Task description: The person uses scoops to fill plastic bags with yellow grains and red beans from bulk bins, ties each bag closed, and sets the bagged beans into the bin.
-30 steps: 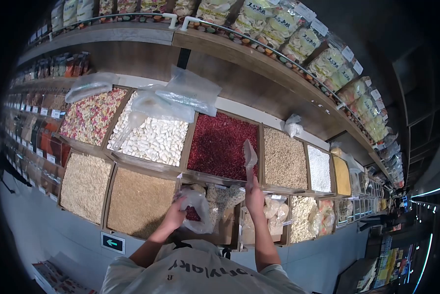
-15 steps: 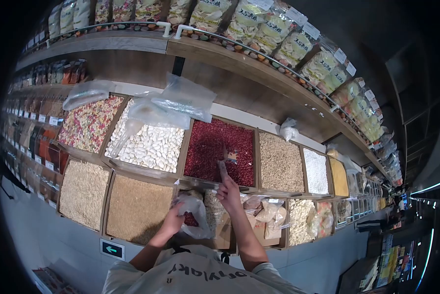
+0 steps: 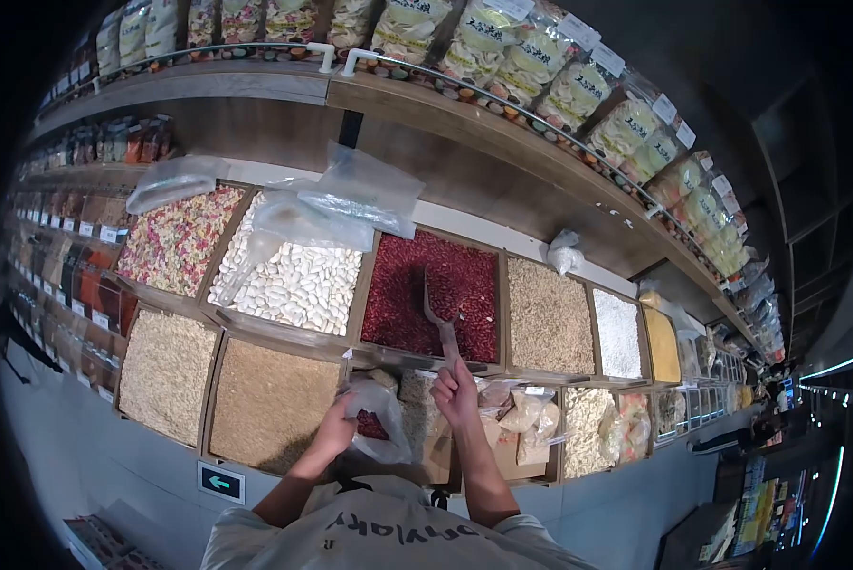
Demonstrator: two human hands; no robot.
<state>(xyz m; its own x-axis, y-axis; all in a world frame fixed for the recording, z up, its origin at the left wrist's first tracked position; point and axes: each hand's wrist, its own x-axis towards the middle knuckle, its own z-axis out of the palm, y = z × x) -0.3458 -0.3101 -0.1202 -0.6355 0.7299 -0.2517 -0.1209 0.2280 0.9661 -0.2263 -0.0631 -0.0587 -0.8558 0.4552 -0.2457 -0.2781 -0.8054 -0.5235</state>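
My right hand (image 3: 456, 391) is closed around the handle of a clear plastic scoop (image 3: 442, 318). The scoop's bowl lies over the dark red beans (image 3: 398, 275) in their wooden bin, with beans showing in it. My left hand (image 3: 334, 427) grips the rim of a clear plastic bag (image 3: 391, 439) in front of the bins. The bag's mouth is open, and some red beans (image 3: 370, 424) lie inside. My left fingertips are partly hidden by the bag.
White beans (image 3: 293, 285) with another scoop and loose plastic bags (image 3: 369, 190) lie left of the red beans. Brown grain (image 3: 550, 309) fills the bin to their right. Packaged goods (image 3: 531, 423) sit below. A wooden shelf (image 3: 483, 123) overhangs the bins.
The scoop has turned in the red beans, and its bowl now shows more plainly. My right hand has shifted slightly right and down. My left hand stays at the bag.
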